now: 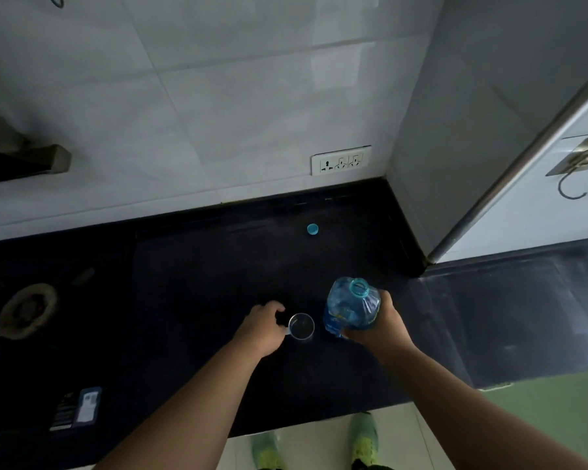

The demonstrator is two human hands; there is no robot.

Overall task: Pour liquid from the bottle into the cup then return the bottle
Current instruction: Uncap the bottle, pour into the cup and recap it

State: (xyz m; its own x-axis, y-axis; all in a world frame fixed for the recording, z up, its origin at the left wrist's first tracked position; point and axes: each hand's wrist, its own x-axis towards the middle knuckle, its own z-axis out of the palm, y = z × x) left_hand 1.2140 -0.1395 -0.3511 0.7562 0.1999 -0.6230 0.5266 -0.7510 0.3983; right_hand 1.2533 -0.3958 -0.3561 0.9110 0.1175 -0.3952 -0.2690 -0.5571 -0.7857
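Black polished stone forms the kitchen counter (190, 273), seen from above through a head-worn camera, with a pale tiled wall (218, 96) behind it.

Two bare forearms reach in from the bottom edge. The right hand (377, 325) is wrapped around the body of a clear blue plastic water bottle (352, 308), gripping it from the right side. The bottle stands roughly upright, its open neck facing up toward the camera with no cap on. Whether its base rests on the counter or is lifted just above it cannot be told.

Just to the left of the bottle stands a small clear plastic cup (301, 326), upright on the counter, its round rim facing up. The left hand (263, 325) is curled against the cup's left side, holding it steady with fingers bent around it. Whether the cup holds any liquid cannot be made out.

A small round blue bottle cap (312, 229) lies on the counter well behind the cup and bottle, near the wall. A white socket panel (341, 160) is set into the tiles above it. On the far left of the counter sits a round gas burner (28, 310), dimly lit. Below the counter edge, two green shoes (364, 439) show on a light floor.
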